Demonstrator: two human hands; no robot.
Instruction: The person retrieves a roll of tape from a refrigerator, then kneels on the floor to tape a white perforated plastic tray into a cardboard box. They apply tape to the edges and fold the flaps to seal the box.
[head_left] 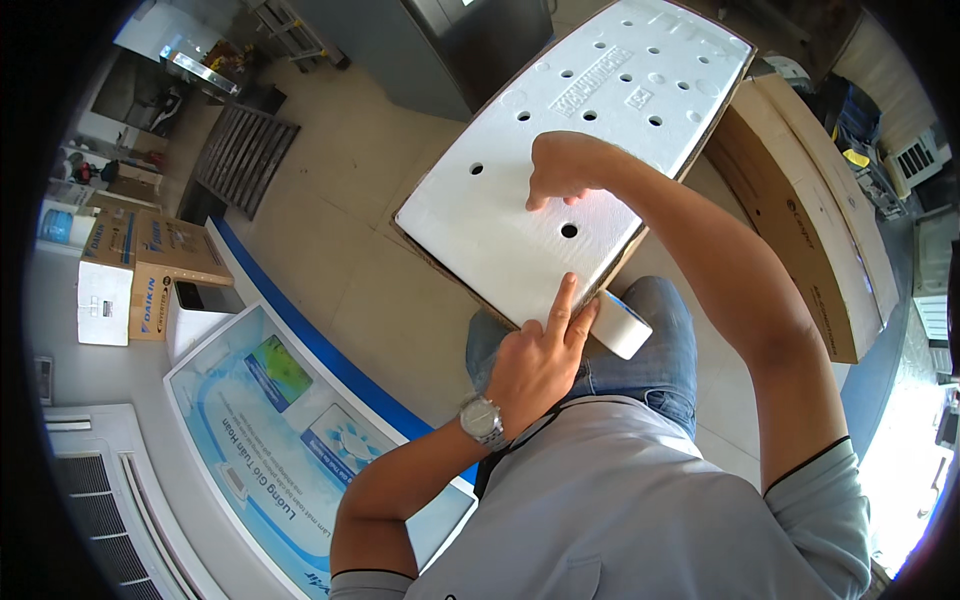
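Note:
A white foam block [570, 150] with round holes sits inside a cardboard box [425, 250], its top face upward in front of my legs. My right hand [570, 172] rests over the middle of the foam, fingers curled and fingertips down near its surface. Whether anything is in those fingers is hidden. At the near edge of the box is my left hand [540, 350], a metal watch [482, 420] on its wrist. Its index finger stretches onto the foam. A roll of white tape [622, 326] hangs at its thumb, apparently gripped by this hand, above my thigh.
A long brown carton [790, 220] stands to the right of the box. On the left are a printed blue-white panel [310, 440], stacked cartons [180, 260] and an air-conditioner unit [95, 500]. A slatted rack [245, 160] lies on the tiled floor at the far left.

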